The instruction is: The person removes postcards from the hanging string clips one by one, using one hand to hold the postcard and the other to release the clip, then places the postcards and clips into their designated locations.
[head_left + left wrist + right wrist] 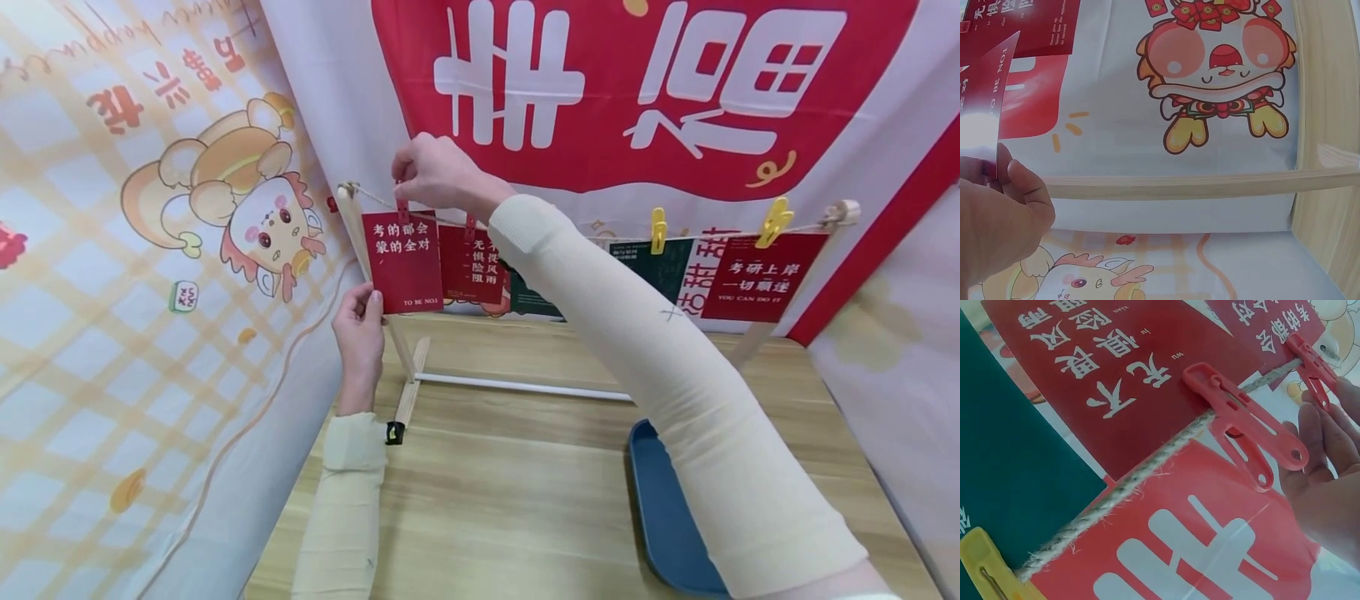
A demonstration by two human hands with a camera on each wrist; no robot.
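Note:
My right hand (438,175) pinches the handles of a red clothespin (1311,362) on the rope (1166,450), near the left end of a wooden stand. Under that clothespin hangs a red card (405,279) with white characters and "TO BE NO.1". My left hand (360,337) holds this card by its lower left edge, thumb on the front; in the left wrist view the card is seen at a slant, with glare on it. Just to its right, a second red clothespin (1244,422) grips a darker red card (1116,375) on the rope.
Yellow clothespins (658,231) hold a green card (652,262) and another red card (753,279) farther right. The stand's white crossbar (525,386) runs low above the wooden table (495,500). A blue tray (667,517) lies partly beneath my right forearm. Printed cloths hang behind and left.

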